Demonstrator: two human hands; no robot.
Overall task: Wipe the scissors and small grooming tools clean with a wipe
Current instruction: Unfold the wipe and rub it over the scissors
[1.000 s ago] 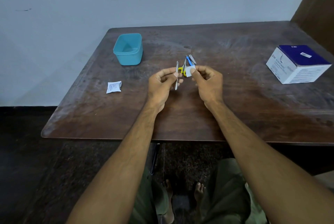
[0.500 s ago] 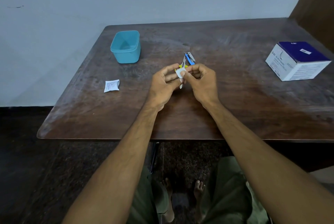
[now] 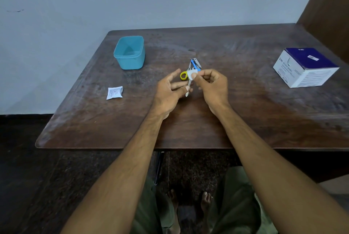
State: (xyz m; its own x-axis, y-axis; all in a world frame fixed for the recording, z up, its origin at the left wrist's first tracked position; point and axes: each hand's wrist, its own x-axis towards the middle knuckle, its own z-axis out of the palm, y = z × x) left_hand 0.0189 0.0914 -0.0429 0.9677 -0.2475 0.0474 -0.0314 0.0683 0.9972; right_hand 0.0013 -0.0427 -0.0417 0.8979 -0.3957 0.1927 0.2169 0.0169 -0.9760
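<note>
My left hand (image 3: 169, 90) pinches the lower end of a thin metal grooming tool (image 3: 189, 85) between thumb and a finger, with its other fingers spread. My right hand (image 3: 212, 83) pinches a small white wipe (image 3: 192, 74) around the upper part of that tool. Both hands hover just above the table's middle. Behind them on the table lie scissors with a yellow handle (image 3: 183, 75), a blue-handled tool (image 3: 193, 63) and a metal nail clipper (image 3: 197, 62), partly hidden by the wipe and my fingers.
A teal plastic tub (image 3: 130, 52) stands open at the back left of the brown wooden table (image 3: 245, 113). A torn white wipe sachet (image 3: 114, 92) lies at the left. A white and blue box (image 3: 305, 67) sits at the right. A wall runs behind.
My right hand has slid the wipe up along the tool, away from my left thumb. My left fingers have spread out, uncovering the yellow scissor handle.
</note>
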